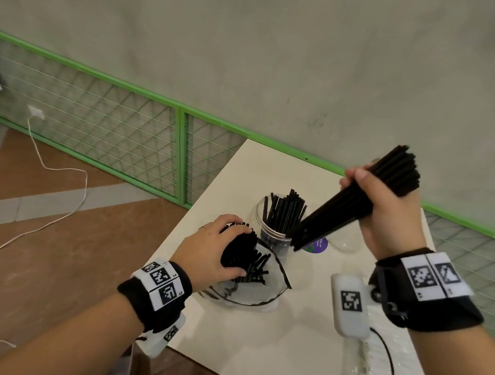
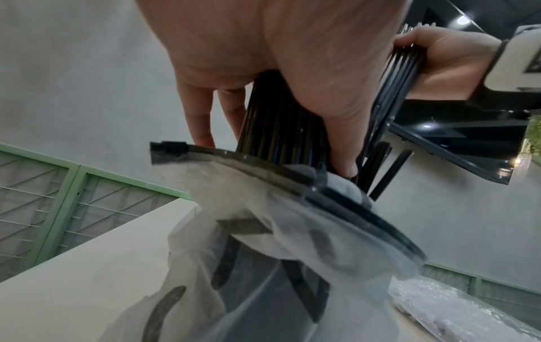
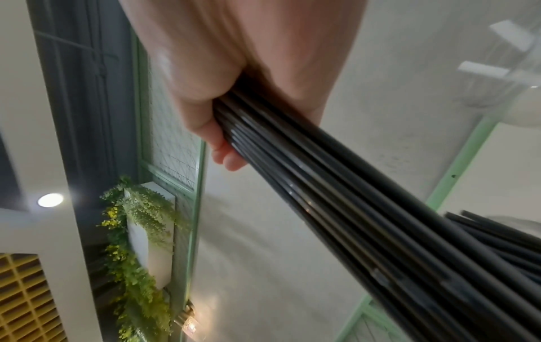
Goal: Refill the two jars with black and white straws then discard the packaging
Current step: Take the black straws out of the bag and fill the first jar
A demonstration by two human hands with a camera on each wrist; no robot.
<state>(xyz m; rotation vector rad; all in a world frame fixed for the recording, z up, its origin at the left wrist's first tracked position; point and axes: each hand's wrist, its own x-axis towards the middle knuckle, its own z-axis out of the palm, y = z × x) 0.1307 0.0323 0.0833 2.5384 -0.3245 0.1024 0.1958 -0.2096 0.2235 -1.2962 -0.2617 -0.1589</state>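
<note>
On the white table (image 1: 259,347) stands a clear jar (image 1: 272,232) holding several black straws. My right hand (image 1: 382,195) grips a thick bundle of black straws (image 1: 352,205), tilted, with its lower end just right of the jar's mouth. The right wrist view shows that bundle (image 3: 351,196) running out of my right hand (image 3: 228,129). My left hand (image 1: 236,250) grips another bunch of black straws (image 1: 253,263) standing in an open clear bag (image 1: 263,292) with a black zip edge. In the left wrist view my left hand (image 2: 281,138) is wrapped round those straws (image 2: 278,120) above the bag (image 2: 263,266).
A clear round item (image 1: 344,244) with a purple label (image 1: 318,245) sits right of the jar; what it is cannot be told. Crinkled clear packaging (image 1: 371,369) lies at the table's front right. A green mesh fence (image 1: 181,154) runs behind the table, and a white cable (image 1: 62,170) crosses the floor.
</note>
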